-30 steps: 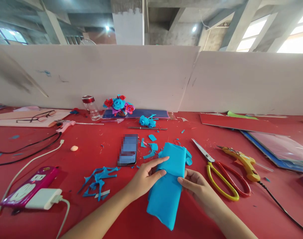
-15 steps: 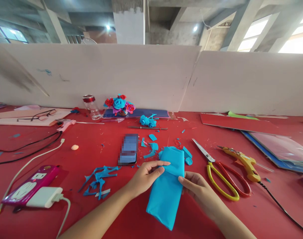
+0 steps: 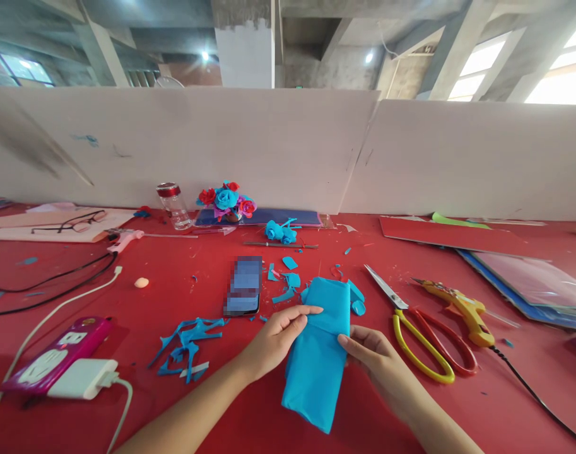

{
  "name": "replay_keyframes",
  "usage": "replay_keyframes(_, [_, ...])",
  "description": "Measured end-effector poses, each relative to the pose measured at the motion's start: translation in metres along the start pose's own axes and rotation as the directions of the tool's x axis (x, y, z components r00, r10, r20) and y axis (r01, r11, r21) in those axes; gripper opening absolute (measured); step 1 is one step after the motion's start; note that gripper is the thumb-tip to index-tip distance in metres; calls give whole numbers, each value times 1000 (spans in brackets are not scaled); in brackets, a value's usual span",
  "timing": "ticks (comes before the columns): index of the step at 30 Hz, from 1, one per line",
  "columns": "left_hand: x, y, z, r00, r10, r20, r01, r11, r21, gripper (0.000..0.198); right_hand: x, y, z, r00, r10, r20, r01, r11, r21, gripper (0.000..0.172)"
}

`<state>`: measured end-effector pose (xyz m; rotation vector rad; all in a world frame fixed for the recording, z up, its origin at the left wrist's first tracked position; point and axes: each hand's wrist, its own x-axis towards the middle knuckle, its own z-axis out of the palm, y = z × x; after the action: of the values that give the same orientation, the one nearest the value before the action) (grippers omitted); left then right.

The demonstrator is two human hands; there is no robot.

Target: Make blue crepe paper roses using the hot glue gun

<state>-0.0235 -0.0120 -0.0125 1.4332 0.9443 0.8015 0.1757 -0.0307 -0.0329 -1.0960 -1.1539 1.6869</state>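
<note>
A folded bright blue sheet (image 3: pixel 318 372), thin and soft-looking, is held between my two hands over the red table. My left hand (image 3: pixel 279 340) grips its left edge, index finger laid across the front and thumb close below. On the opposite edge, my right hand (image 3: pixel 370 356) pinches it with the thumb in front and the other fingers partly hidden behind. A crease crosses the sheet at finger height, and its lower end hangs toward me. Blue scraps (image 3: pixel 291 280) lie just beyond it. To the right rest scissors (image 3: pixel 401 309) with one yellow and one red handle, blades apart.
A yellow glue gun (image 3: pixel 462 309) with a black cord lies at right. Left are a phone (image 3: pixel 244 287), blue offcuts (image 3: pixel 190 340) and a magenta power strip (image 3: pixel 63 353). Behind stand a glass bottle (image 3: pixel 175 208), a flower bunch (image 3: pixel 227 200) and blue flowers (image 3: pixel 281 231).
The lower end of the blue sheet has shifted slightly to the right. Both hands keep nearly the same hold; the view has moved a touch.
</note>
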Motion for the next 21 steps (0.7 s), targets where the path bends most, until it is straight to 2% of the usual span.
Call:
replay_keyframes(7, [-1, -7, -2, 999, 27, -25, -27, 1000, 15, 34, 2, 2, -2, 1000, -19, -15, 19, 999, -30, 23])
replay_keyframes(13, [0, -11, -2, 1000, -7, -22, 8, 999, 50, 39, 1, -1, 1, 1000, -14, -17, 13, 999, -47, 28])
replay_keyframes(21, [3, -11, -2, 1000, -31, -6, 31, 1000, -2, 38, 1, -1, 3, 999, -39, -24, 37, 995, -88, 28])
